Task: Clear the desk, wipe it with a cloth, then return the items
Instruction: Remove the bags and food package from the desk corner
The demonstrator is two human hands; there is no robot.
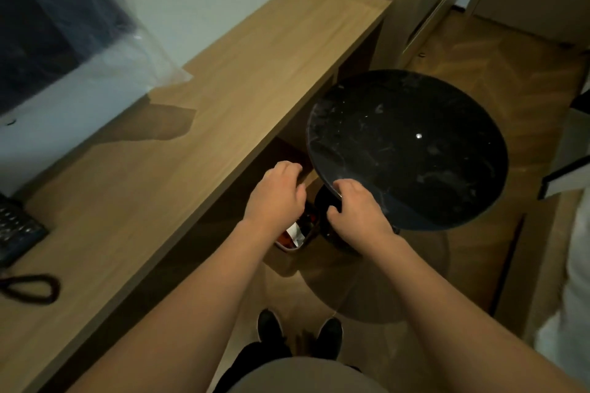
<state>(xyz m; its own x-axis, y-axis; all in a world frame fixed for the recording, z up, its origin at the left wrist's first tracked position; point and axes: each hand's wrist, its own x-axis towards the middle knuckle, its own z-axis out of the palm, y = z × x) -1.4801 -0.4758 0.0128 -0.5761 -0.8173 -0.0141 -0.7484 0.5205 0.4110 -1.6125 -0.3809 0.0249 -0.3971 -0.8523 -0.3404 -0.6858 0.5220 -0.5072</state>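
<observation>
**Taking the round table by its near rim**

My right hand (356,207) grips the near-left rim of the round black table (415,150), fingers over the top edge and thumb curled beneath it. My left hand (277,191) hangs just beside it with fingers loosely curled, grasping nothing that I can see.

The table stands on the floor to the right of the long wooden desk (198,124), its top nearly touching the desk's front edge. I judge it heavy for its size: the top looks like stone or glass on 1 dark central pedestal, stiff, smooth and likely slippery, with dusty smears across it. An edge grip alone could tip it, so I would want my 2nd hand on the rim opposite, or low on the pedestal.

Below my hands, a small bin (295,241) with rubbish stands close against the pedestal and would block a drag toward me. On the desk's near-left end lie a phone (16,233) and a dark looped cord (28,289); further along, clear plastic sheeting (137,51) drapes down onto the desktop.
</observation>
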